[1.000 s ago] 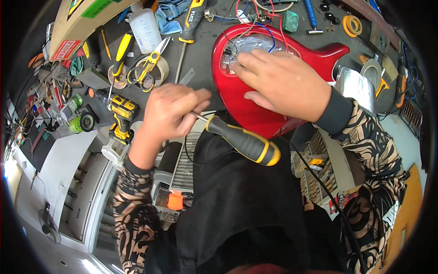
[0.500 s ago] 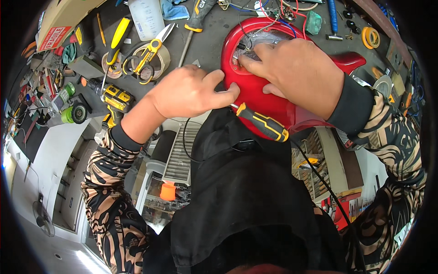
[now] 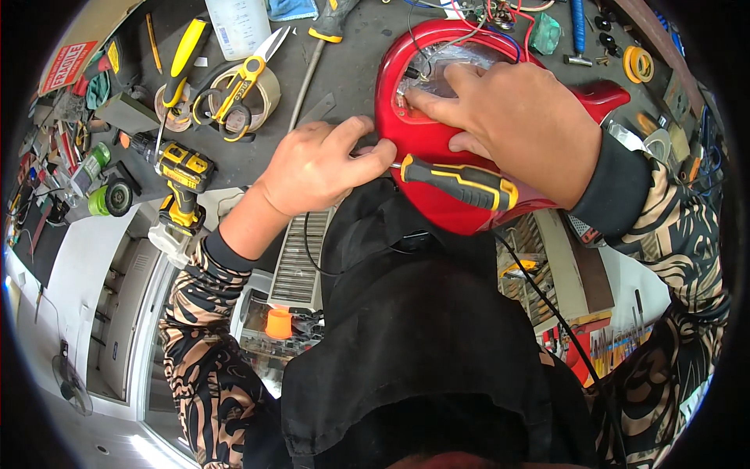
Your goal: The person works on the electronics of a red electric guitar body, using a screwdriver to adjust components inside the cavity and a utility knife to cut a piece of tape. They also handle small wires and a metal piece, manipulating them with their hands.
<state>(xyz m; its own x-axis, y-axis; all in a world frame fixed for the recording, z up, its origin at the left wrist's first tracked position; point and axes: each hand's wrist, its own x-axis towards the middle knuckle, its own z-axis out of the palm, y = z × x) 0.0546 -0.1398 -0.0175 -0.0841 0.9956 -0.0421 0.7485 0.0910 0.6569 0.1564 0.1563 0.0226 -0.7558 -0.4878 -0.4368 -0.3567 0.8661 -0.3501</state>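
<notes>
A glossy red electric guitar body (image 3: 437, 203) lies at the table's near edge, its cavity lined with shiny foil (image 3: 469, 55). My right hand (image 3: 531, 129) rests over it, fingers spread. Its index fingertip presses inside the cavity near a dark part with thin wires, and its thumb lies on the red top. At the body's left side is my left hand (image 3: 320, 164), with thumb and forefinger bent together against the edge. A yellow-and-black screwdriver (image 3: 461, 184) sticks out rightward from under that hand, its shaft running into the fingers. What the left fingertips touch is hidden.
Left on the table are yellow-handled scissors (image 3: 242, 90) over a tape roll (image 3: 269, 98), a yellow screwdriver (image 3: 187, 59) and a cordless drill (image 3: 183, 172). Loose red and blue wires (image 3: 508, 19) lie behind the body. A blue-handled hammer (image 3: 578, 35) and yellow tape (image 3: 639, 64) lie right.
The screwdriver handle has swung up and right, now lying flatter across the guitar body. My left hand has shifted slightly, still at the body's edge. My right fingers stay in the cavity.
</notes>
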